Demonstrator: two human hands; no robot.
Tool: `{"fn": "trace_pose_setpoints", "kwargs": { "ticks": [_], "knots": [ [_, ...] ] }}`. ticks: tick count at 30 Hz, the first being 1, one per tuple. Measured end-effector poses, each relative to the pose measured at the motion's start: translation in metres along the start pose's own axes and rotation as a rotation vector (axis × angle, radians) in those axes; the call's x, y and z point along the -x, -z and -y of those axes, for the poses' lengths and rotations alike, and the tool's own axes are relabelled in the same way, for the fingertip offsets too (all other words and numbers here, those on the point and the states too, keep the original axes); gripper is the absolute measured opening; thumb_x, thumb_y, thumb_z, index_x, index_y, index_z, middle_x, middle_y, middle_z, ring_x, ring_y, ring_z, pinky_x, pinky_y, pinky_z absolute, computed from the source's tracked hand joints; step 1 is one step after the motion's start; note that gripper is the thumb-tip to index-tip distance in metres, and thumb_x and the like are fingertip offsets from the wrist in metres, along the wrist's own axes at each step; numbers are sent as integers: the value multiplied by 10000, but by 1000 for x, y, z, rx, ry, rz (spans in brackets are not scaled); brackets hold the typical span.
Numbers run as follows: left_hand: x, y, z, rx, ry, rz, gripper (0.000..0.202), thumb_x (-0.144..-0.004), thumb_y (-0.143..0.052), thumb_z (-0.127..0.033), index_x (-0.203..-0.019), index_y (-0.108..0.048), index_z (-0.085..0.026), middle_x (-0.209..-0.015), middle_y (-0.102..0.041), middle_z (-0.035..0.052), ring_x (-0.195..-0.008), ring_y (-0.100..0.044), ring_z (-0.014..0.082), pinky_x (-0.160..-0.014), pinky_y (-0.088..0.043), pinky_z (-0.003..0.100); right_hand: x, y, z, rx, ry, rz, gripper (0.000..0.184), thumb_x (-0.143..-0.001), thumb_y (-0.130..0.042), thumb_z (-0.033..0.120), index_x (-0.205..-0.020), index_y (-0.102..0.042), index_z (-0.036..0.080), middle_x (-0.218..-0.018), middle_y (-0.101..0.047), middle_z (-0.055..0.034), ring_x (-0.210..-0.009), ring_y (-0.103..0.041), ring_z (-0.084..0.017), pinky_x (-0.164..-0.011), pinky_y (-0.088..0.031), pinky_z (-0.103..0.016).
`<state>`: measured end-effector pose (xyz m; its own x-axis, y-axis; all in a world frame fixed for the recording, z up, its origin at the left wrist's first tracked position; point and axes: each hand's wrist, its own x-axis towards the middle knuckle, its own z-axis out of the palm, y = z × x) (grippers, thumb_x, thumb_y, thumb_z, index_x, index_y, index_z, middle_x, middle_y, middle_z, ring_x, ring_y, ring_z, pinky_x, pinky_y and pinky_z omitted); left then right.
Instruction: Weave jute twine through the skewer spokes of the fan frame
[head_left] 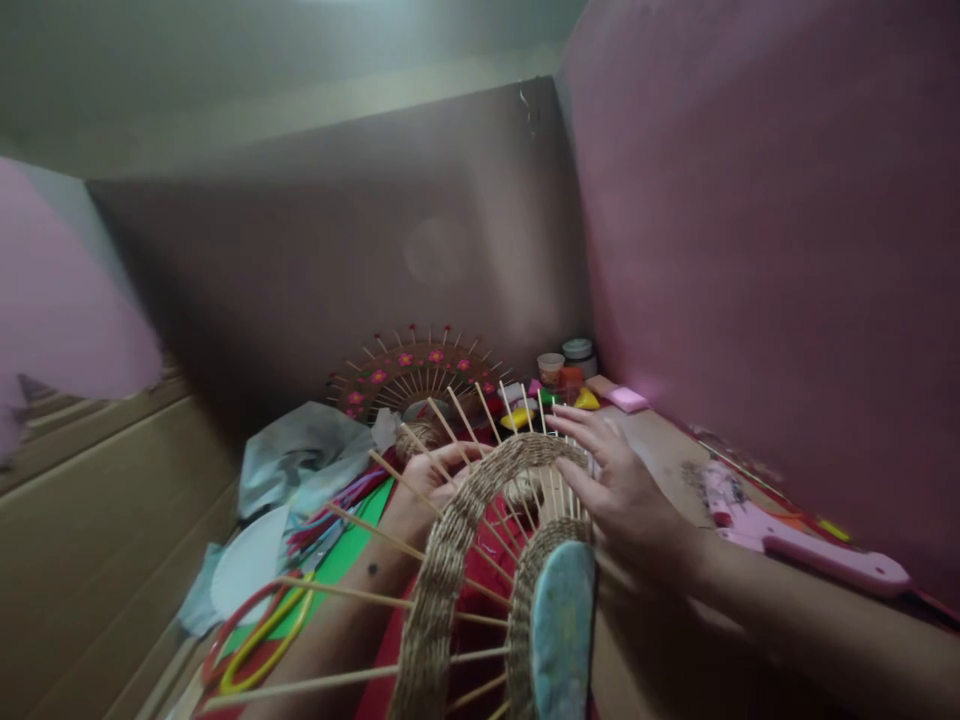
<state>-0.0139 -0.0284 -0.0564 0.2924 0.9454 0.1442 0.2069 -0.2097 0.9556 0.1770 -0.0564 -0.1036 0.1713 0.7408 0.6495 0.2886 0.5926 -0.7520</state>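
The fan (466, 502) stands in the near middle, its rounded side up and to the left, tilted before the person. It is straw-coloured: pale sticks (341, 592) radiate through two woven bands, a broad outer band (426, 620) and a narrower inner band (519, 620) around a blue patterned pad (562, 625). The bare stick ends jut past the weave, unevenly spaced; the weave looks tight and ropy.

The right hand (619, 485) grips the outer band's far right end lightly between thumb and fingers, seemingly to steady it there. The left hand (439, 475) is behind the sticks, fingers bent at the band's far edge, perhaps backing the weave; whether it grips is unclear.

Beyond, a twine ball (420, 437) lies near the left hand, probably for easy reach. A flowered fan (405, 372) leans at the far wall, perhaps placed there for display. Scissors (262, 640) and a white plate (241, 570) lie left; a pink glue gun (817, 555) lies right.
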Motion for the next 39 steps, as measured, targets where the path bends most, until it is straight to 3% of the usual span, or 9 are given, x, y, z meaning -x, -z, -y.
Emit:
{"fn": "trace_pose_setpoints", "kwargs": {
  "ticks": [3,9,13,16,22,26,30,36,39],
  "knots": [
    [-1,1,-6,-97,-17,43,179,-638,-675,-291,-723,-690,-133,-619,-641,32,-534,-523,118,-512,-407,222,-16,-7,25,-1,175,196,288,-745,-501,95,-944,-673,213,-1003,-632,-59,-961,-543,-194,-887,-402,-375],
    [1,11,-24,-406,-208,82,151,-661,-650,-264,-731,-705,-142,-687,-660,61,-636,-566,161,-591,-424,239,-46,-28,42,-215,-92,437,344,-673,-505,50,-952,-667,168,-781,-661,-30,-651,-575,-123,-573,-463,-248],
    [0,22,-28,-442,-257,160,147,-674,-645,-259,-739,-710,-144,-709,-656,69,-666,-581,171,-621,-442,251,-52,-36,35,-299,-198,612,221,-651,-500,52,-715,-689,146,-592,-634,-14,-507,-537,-90,-457,-420,-197],
    [2,25,-31,-427,-234,179,137,-673,-655,-239,-750,-713,-143,-705,-653,64,-670,-582,169,-632,-451,256,-52,-38,34,-309,-240,602,159,-641,-530,71,-645,-671,144,-538,-613,-9,-460,-516,-82,-423,-402,-190],
    [9,20,-43,-409,-223,145,101,-700,-630,-194,-732,-718,-157,-703,-639,47,-686,-559,149,-646,-436,248,-52,-36,38,-284,-251,609,175,-677,-496,96,-689,-665,139,-477,-560,1,-407,-483,-84,-380,-363,-197],
    [9,21,-43,-314,-124,167,109,-706,-632,-227,-711,-694,-137,-656,-624,36,-620,-537,128,-588,-422,234,-50,-33,42,-307,-248,624,54,-648,-589,148,-655,-642,140,-530,-584,-10,-436,-485,-82,-385,-355,-195],
    [7,31,-41,-299,-88,165,127,-688,-662,-258,-663,-667,-134,-591,-593,15,-549,-509,100,-525,-396,210,-51,-30,44,-171,-209,613,89,-655,-571,137,-596,-636,126,-491,-558,-10,-437,-474,-80,-393,-348,-196],
    [14,51,-46,-238,-135,-83,97,-652,-700,-263,-683,-685,-173,-626,-641,18,-571,-580,123,-550,-463,224,-53,-26,45,-60,-186,625,130,-667,-544,151,-625,-659,108,-496,-568,-23,-460,-510,-96,-406,-356,-197],
    [16,55,-48,-147,-140,-135,86,-644,-707,-255,-688,-693,-182,-620,-636,18,-561,-581,126,-531,-476,224,-52,-25,47,-27,-198,620,134,-672,-538,152,-633,-657,103,-517,-584,-36,-472,-525,-100,-413,-365,-196]
  ]
}}
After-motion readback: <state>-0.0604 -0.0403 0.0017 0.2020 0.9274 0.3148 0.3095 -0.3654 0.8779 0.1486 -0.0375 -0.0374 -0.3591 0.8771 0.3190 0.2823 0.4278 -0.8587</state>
